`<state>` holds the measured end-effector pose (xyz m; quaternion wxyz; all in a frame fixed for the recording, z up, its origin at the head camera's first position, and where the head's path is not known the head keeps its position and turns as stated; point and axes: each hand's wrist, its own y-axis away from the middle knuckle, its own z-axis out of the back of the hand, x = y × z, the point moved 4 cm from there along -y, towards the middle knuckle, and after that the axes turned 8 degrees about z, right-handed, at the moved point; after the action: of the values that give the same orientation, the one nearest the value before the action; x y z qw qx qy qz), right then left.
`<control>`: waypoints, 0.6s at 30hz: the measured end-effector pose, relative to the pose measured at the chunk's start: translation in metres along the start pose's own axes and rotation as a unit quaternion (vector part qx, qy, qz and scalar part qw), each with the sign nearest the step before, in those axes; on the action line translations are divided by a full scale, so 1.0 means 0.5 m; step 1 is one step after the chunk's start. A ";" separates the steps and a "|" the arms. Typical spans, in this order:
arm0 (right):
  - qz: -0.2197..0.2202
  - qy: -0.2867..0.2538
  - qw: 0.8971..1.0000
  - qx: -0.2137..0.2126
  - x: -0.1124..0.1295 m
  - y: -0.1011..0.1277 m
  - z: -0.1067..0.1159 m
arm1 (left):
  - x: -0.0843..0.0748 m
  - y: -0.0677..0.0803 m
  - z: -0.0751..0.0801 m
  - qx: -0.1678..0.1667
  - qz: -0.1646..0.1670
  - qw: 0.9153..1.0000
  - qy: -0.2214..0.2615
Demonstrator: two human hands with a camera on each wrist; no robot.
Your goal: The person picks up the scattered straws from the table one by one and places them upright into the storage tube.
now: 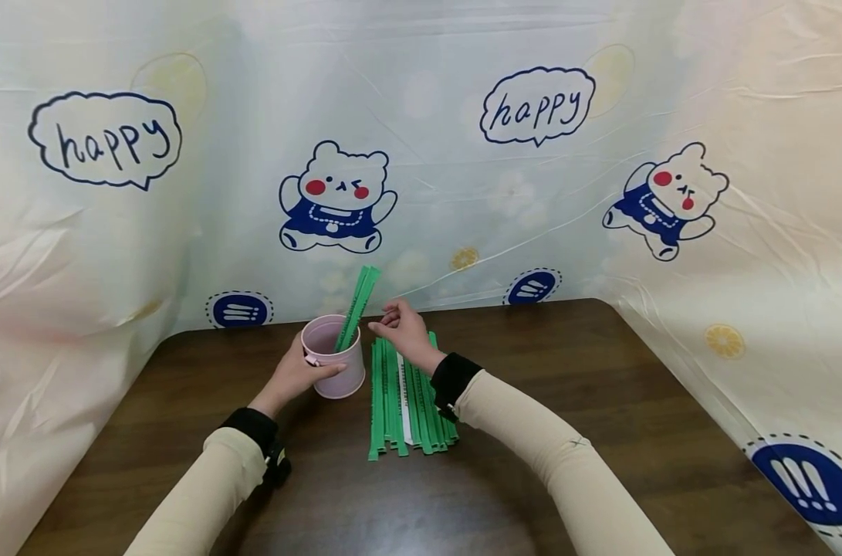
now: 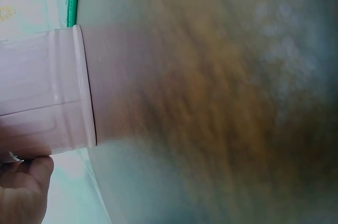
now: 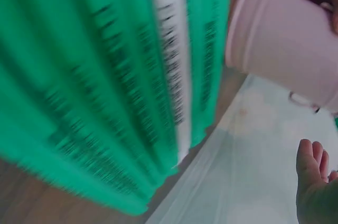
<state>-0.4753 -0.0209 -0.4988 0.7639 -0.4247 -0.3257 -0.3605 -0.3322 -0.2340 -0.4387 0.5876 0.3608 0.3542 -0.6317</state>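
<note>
A pink cup [image 1: 335, 357] stands on the brown table [image 1: 601, 401], and my left hand [image 1: 297, 374] grips its side. Green strips [image 1: 356, 306] stand in the cup and lean out to the upper right. My right hand [image 1: 401, 326] hovers just right of the cup with loosely curled fingers and holds nothing. Under that hand a row of several green strips and one white strip [image 1: 407, 398] lies flat on the table. The left wrist view shows the cup's wall [image 2: 47, 92] close up. In the right wrist view, the flat strips [image 3: 105, 92] fill the left and the cup [image 3: 280, 39] sits upper right.
A plastic sheet printed with bears and "happy" bubbles [image 1: 421, 154] walls the table at the back and both sides. The table's right half is bare wood.
</note>
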 end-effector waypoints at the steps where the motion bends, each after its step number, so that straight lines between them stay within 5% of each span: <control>1: 0.006 0.013 1.000 -0.004 -0.010 0.003 0.009 | -0.001 0.001 0.000 0.001 0.001 1.000 0.000; 2: 0.012 0.018 1.000 -0.003 -0.051 -0.005 0.012 | -0.002 0.002 -0.001 0.002 0.002 1.000 0.001; 7: -0.024 0.022 0.999 0.005 0.117 0.071 0.119 | -0.003 0.003 0.000 0.005 0.008 1.000 0.002; 10: -0.079 0.052 0.995 0.012 0.155 0.095 0.155 | -0.002 0.004 0.000 0.004 0.010 1.000 0.002; 18: -0.191 0.116 0.973 0.054 0.134 0.135 0.192 | -0.001 0.002 0.000 0.001 0.011 1.000 0.000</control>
<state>-0.4023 0.0712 -0.4321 0.7354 -0.2682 -0.3291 -0.5281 -0.3310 -0.2339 -0.4383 0.5940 0.3653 0.3492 -0.6259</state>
